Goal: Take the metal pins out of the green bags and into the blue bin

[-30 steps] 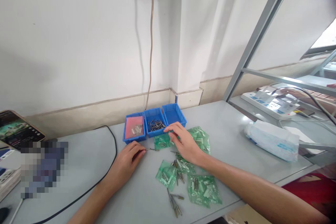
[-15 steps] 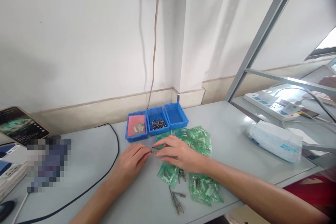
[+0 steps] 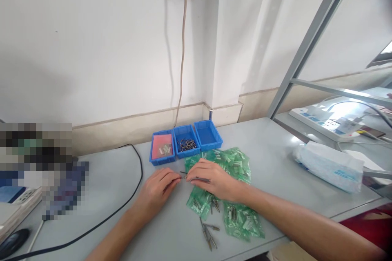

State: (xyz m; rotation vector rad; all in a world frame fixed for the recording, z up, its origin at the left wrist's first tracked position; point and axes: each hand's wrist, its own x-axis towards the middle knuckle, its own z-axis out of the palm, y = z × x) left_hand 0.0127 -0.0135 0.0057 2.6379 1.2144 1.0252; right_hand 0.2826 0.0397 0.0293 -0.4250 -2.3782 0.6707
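1. A metal pin [image 3: 184, 177] is sitting between both hands over the counter [image 3: 171, 228]; the left hand [image 3: 158, 186] is pinching it, the right hand [image 3: 212, 177] is closing its fingers on a thin rod [image 3: 200, 179].
2. Green bags [image 3: 237, 163] are crowding the right hand; loose rods [image 3: 208, 235] are lying nearer.
3. Behind, the left blue tray [image 3: 163, 160] is holding a pink sheet [image 3: 157, 147], the middle tray [image 3: 189, 154] metal pieces [image 3: 187, 145].

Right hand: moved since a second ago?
Yes. Against the middle bin, the right hand has come nearer the person and slightly left.
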